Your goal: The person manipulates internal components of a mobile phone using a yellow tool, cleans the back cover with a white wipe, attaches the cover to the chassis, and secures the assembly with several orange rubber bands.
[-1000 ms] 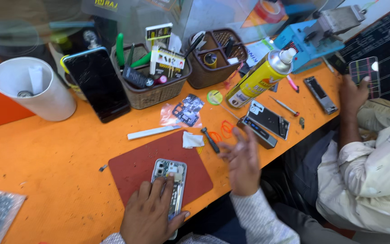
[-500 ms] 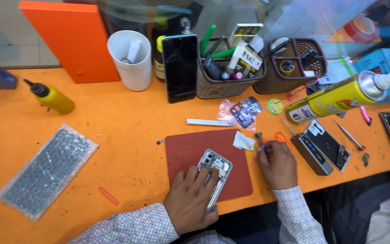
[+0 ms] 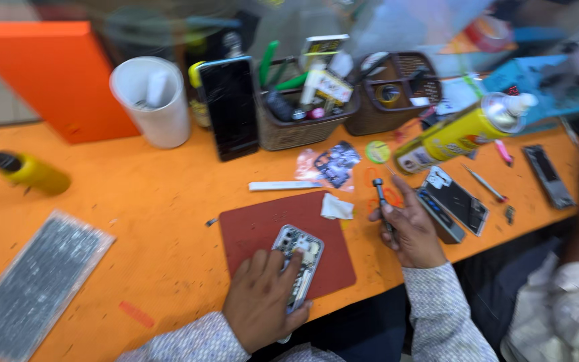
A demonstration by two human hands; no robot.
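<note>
Currently, at this moment the left hand (image 3: 263,305) lay flat on an opened smartphone (image 3: 297,260) with its back cover off, fingers spread loosely over the lower part and pressing it down. Phone rested on a dark red work mat (image 3: 269,228), near the mat's middle, tilted slightly to the right, camera end away from the person. Mat sat on the orange workbench (image 3: 142,201), close to its near edge.

Right hand (image 3: 409,231) was closed around a small dark screwdriver (image 3: 382,201), thumb and fingers pinching the shaft, tip end pointing up and away. Hand hovered just right of the mat, apart from the phone.

A small white scrap (image 3: 336,208) lay on the mat's upper right corner. A white flat strip (image 3: 284,186) lay just beyond the mat's far edge. Right of the right hand: a second dismantled phone (image 3: 460,201) and a dark phone frame (image 3: 437,214), touching each other; a yellow spray can (image 3: 460,131) on its side behind them.

Farther back: white cup (image 3: 152,100), a black phone (image 3: 229,107) leaning upright against a woven basket (image 3: 296,131) of tools, a brown basket (image 3: 390,94). Left side: yellow bottle (image 3: 31,174) on its side, grey textured sheet (image 3: 31,281).

Another person's sleeve (image 3: 564,308) showed at lower right, much blurred; view soft throughout
</note>
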